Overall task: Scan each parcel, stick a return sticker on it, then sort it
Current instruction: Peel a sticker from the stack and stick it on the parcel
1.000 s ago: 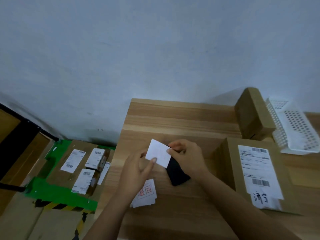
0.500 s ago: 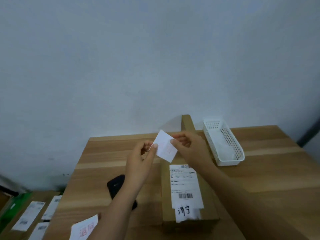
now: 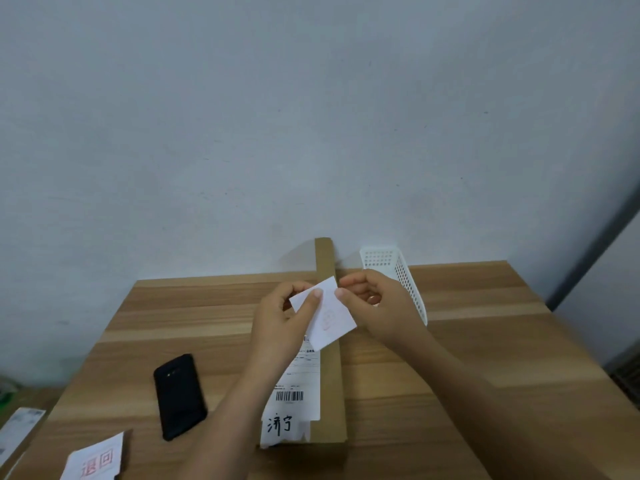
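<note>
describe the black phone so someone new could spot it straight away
Start at the wooden table that stands against the pale wall. A long cardboard parcel lies in its middle, and the phone lies flat on the wood to the left of it. It is the only black thing there; all around it is brown card or white paper.

We see a wooden table [image 3: 485, 358] with a pale and darker striped grain, its far edge set against a plain, whitish wall [image 3: 311, 133] that fills the upper part of the view. A white plastic basket [image 3: 401, 268] with perforated sides stands on the table by that far edge, its long side running towards us; we cannot make out anything inside it. At the right, a dark grey strip [image 3: 595, 251] runs slantwise down the wall. At the left edge we glimpse something green [image 3: 5, 393], too blurred to name.
</note>
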A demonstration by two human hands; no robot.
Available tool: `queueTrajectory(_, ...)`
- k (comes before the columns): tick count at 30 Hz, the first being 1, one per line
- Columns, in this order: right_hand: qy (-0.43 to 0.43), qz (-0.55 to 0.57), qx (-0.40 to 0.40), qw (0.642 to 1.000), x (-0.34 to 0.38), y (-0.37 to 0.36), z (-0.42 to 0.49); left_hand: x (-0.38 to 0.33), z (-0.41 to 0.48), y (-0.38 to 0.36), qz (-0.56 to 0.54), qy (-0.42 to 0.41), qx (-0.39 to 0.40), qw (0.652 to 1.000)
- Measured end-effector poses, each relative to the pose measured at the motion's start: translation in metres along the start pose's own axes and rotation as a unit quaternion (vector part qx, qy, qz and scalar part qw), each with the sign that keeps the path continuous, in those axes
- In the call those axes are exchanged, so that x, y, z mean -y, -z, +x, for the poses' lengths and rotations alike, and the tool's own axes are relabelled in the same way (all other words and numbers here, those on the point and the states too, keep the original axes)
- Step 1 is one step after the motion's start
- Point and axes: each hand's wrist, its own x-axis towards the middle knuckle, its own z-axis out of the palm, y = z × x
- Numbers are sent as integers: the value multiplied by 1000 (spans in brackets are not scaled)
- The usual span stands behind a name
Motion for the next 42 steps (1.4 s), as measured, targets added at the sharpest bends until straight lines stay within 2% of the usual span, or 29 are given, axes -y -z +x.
queueTrajectory(3, 10, 7, 3, 1000, 3, 10, 3, -5, 1, -5, 0, 1, 17, 1000)
queueTrajectory(8, -16, 67, -54, 996, 0, 14, 7, -4, 3, -9, -47, 26, -19, 998)
queueTrajectory(12, -23, 43, -14, 999, 0, 18, 9, -5, 10, -7, -25, 10, -2, 1000)
queueTrajectory(16, 26, -23, 44, 998, 10, 22, 15, -12, 12, -4, 24, -15, 33, 999)
queueTrajectory(24, 30, -26, 105, 994, 6, 17, 8, -22, 10, -5, 49, -41, 7, 998)
queueTrajectory(29, 52, -19, 86, 995, 10, 25, 9, -25, 7, -5, 75, -38, 35, 996)
queueTrajectory(33, 39, -1, 56, 998, 12, 28, 9, -27, 5, -8, 53, -21, 25, 998)
queueTrajectory(42, 25, 25, 90, 995, 20, 38, 6, -29, 2, -8, 91, -21, 27, 995)
